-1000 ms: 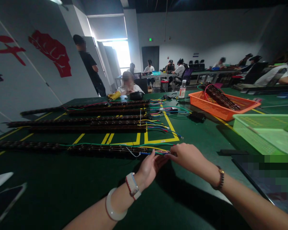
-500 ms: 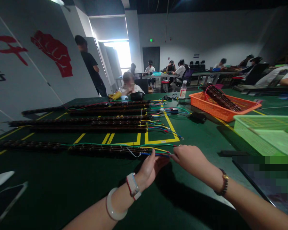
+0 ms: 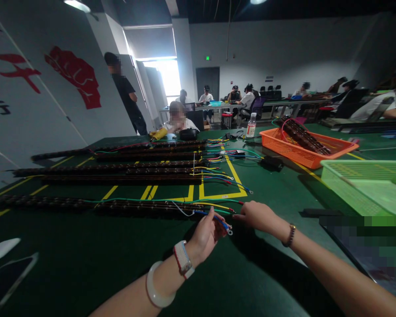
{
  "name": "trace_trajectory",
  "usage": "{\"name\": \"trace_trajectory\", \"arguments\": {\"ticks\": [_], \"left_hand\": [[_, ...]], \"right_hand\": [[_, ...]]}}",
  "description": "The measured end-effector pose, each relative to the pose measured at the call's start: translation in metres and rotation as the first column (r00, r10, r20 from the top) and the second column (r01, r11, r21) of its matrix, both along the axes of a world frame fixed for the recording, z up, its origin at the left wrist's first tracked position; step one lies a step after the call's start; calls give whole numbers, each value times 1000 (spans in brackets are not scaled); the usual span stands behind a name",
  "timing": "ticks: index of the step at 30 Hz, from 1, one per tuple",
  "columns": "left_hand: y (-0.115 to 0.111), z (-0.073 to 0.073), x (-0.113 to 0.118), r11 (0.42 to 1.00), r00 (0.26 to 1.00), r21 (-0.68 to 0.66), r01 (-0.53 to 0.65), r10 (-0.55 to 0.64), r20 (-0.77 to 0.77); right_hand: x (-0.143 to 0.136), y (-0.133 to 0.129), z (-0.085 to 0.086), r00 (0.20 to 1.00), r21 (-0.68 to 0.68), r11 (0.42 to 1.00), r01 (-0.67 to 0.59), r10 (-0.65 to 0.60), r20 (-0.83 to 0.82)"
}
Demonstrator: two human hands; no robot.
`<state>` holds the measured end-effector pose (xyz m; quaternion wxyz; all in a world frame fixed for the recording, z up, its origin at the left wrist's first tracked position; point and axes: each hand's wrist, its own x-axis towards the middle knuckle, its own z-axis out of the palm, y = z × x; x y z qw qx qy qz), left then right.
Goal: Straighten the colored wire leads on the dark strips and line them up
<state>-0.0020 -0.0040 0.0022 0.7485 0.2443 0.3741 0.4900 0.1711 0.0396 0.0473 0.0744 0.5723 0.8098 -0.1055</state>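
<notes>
My left hand (image 3: 206, 233) is curled around a blue wire (image 3: 221, 222), whose ring terminal (image 3: 230, 232) sticks out past the fingers. The thumb points up beside it. Just right of it, my right hand (image 3: 260, 215) has its fingers bent at the wire ends; whatever is between them is hidden. A green wire with a red sleeve (image 3: 240, 203) runs up to its knuckles. A yellow wire (image 3: 218, 207) ends close to its fingertips. These wires come from the long dark wire harness (image 3: 128, 207) lying across the table, with a white tie (image 3: 183, 210) near its end.
Several more dark harnesses (image 3: 135, 168) lie behind on the green table (image 3: 119, 255) with yellow tape lines. To the right are an orange basket (image 3: 293, 154) holding a dark bundle, a green basket (image 3: 350, 185) and a bottle (image 3: 251, 125). A person (image 3: 178, 119) sits across the table.
My right hand has moved slightly away from the blue wire's end. That end now bends down toward me in my left hand, with its ring terminal showing.
</notes>
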Motion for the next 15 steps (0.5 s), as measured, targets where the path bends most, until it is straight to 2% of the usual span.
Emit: {"name": "trace_trajectory", "arguments": {"ticks": [3,9,12,15], "left_hand": [[1,-2,-1,1000,1000,-7,5,-5,4],[3,-5,0,1000,999,-9,-1,1,32],[2,-3,1,1000,998,-11,-22,23,51],[1,0,2,1000,995,-4,-6,6,97]], "right_hand": [[1,-1,0,1000,-22,1000,-17,17,11],[-3,-17,28,999,266,964,-2,-8,37],[-11,-30,38,999,237,970,-45,49,-8],[-19,-41,35,993,182,976,-119,120,4]]}}
